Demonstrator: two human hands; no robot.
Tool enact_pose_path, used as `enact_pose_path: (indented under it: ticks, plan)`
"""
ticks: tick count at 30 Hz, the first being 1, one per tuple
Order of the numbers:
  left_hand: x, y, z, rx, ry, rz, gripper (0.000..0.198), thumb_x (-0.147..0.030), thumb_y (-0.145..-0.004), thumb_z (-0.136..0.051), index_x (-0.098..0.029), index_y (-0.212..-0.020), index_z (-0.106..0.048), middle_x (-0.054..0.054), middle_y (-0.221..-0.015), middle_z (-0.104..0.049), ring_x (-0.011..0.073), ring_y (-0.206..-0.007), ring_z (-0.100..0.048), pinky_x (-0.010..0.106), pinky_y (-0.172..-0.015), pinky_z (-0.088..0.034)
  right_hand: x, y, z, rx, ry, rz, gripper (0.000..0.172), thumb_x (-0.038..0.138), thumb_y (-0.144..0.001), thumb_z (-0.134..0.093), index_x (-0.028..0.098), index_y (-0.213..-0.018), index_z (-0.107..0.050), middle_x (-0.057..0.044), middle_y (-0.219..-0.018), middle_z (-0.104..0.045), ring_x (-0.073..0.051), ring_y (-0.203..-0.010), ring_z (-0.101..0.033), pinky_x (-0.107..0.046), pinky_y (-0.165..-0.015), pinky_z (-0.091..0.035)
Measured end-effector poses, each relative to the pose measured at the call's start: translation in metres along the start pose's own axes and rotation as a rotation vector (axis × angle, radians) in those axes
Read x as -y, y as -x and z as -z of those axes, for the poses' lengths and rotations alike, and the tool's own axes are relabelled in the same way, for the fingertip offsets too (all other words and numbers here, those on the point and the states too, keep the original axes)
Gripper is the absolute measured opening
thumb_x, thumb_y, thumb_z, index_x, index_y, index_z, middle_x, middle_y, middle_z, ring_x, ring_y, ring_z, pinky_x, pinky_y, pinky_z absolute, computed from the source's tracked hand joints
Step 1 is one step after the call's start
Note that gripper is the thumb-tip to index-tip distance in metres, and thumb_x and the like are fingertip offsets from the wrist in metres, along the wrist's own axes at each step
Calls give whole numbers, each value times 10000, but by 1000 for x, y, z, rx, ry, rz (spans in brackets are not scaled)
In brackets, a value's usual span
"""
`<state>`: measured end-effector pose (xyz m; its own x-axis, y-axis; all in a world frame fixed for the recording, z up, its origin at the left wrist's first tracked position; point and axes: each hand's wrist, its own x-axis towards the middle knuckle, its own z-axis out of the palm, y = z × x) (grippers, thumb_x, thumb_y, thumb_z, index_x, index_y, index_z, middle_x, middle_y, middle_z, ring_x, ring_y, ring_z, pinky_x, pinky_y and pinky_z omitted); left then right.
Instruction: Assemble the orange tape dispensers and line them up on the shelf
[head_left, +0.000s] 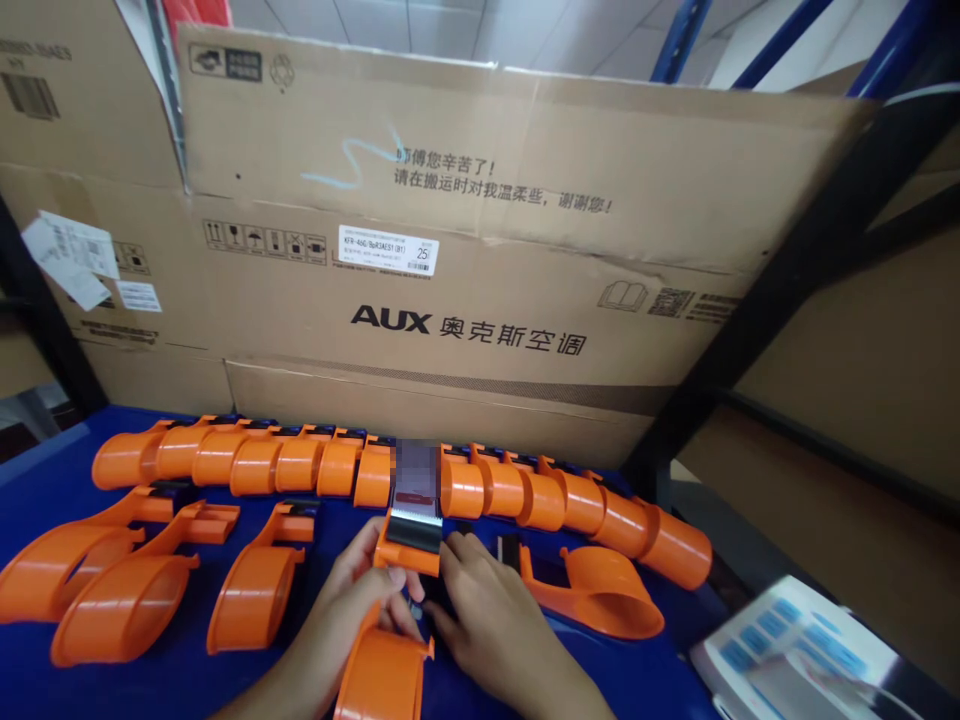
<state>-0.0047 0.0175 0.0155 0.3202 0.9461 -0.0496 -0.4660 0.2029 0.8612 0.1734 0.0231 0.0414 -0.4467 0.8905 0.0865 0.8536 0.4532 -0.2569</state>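
Observation:
An orange plastic part (382, 675) with a round cup end and a clip end is in the lower middle. My left hand (367, 580) has its fingers wrapped round the neck of this part. At the clip end sits a black strip (415, 532) with a white toothed edge, and a dark, partly blurred piece (416, 480) stands above it. My right hand (472, 590) is closed beside the clip's right side; its fingertips are hidden, and something dark shows beneath them. Small grey metal bits show between the hands.
Several orange cup parts (255, 465) stand in a curved row along the back of the blue surface (180, 505). More lie left (255, 590) and right (611, 590). Behind is a cardboard sheet (465, 250). A white device with blue keys (795, 650) sits at right, near a black post (735, 320).

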Motion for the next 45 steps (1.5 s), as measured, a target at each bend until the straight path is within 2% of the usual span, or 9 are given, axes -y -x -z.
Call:
enact_pose_path:
  ticks: [3, 9, 13, 17, 20, 23, 29, 37, 45]
  plan:
    - [-2, 1, -2, -11, -86, -7, 269, -320, -867, -673, -218, -1095, -574, -16, -742, -703, 149, -497, -718, 177, -427, -445, -2, 2, 0, -21, -75, -1, 450, 134, -843, -615, 219, -1285, -587, -111, -1215, -662, -291, -1122, -609, -386, -913, -492]
    - [-6, -2, -5, -32, -164, -63, 236, -369, -910, -653, -210, -1069, -583, -17, -808, -669, 124, -497, -679, 240, -516, -533, -15, -2, 5, -232, -391, -17, 384, 195, -920, -561, 242, -1300, -586, -77, -1047, -709, -266, -984, -676, -376, -840, -532]
    - [-4, -5, -5, -58, -193, -90, 269, -388, -913, -654, -211, -1100, -577, -26, -800, -652, 110, -483, -648, 250, -535, -546, -23, -8, 7, -392, -795, -136, 229, 396, -934, -616, 220, -1075, -653, -9, -730, -629, -195, -630, -627, -301, -563, -527]
    - [-3, -6, -4, -82, -204, -94, 267, -390, -910, -660, -211, -1091, -578, -35, -785, -642, 104, -475, -636, 240, -530, -540, -21, -9, 9, -459, -1157, -108, 258, 434, -870, -716, 210, -979, -650, -23, -801, -650, -162, -603, -619, -287, -548, -544]
    - [-4, -6, -4, -93, -204, -99, 236, -391, -910, -660, -204, -1038, -593, -31, -788, -642, 108, -478, -641, 238, -521, -535, -18, -9, 10, -577, -1109, -50, 202, 392, -831, -771, 204, -896, -735, -49, -910, -624, -174, -729, -616, -271, -583, -531]
    - [-6, -6, -4, -89, -198, -116, 211, -382, -914, -653, -200, -1010, -606, -26, -800, -645, 114, -488, -651, 243, -528, -537, -14, -9, 10, -648, -1009, -26, 159, 366, -845, -762, 210, -878, -766, -32, -836, -599, -170, -739, -575, -261, -607, -498]
    - [-7, -6, -4, -122, -189, -104, 215, -382, -913, -657, -207, -1033, -625, -29, -795, -639, 116, -502, -654, 247, -545, -540, -5, -5, 5, -604, -883, -74, 190, 387, -950, -631, 206, -904, -663, -3, -724, -613, -154, -628, -578, -246, -582, -479]
    - [-4, -8, 0, -172, -151, -120, 249, -413, -913, -657, -212, -1060, -639, -21, -816, -645, 104, -527, -642, 246, -591, -556, -1, -2, 1, -568, -526, 39, 55, 265, -969, -559, 222, -935, -566, 17, -736, -587, -138, -598, -559, -234, -589, -439]
    - [-7, -6, -4, -165, -175, -136, 280, -440, -879, -689, -204, -1027, -662, -9, -813, -649, 109, -514, -640, 236, -548, -540, -3, 0, 0, -559, -544, -17, 63, 279, -985, -534, 239, -938, -520, 35, -700, -547, -141, -577, -541, -236, -561, -416]
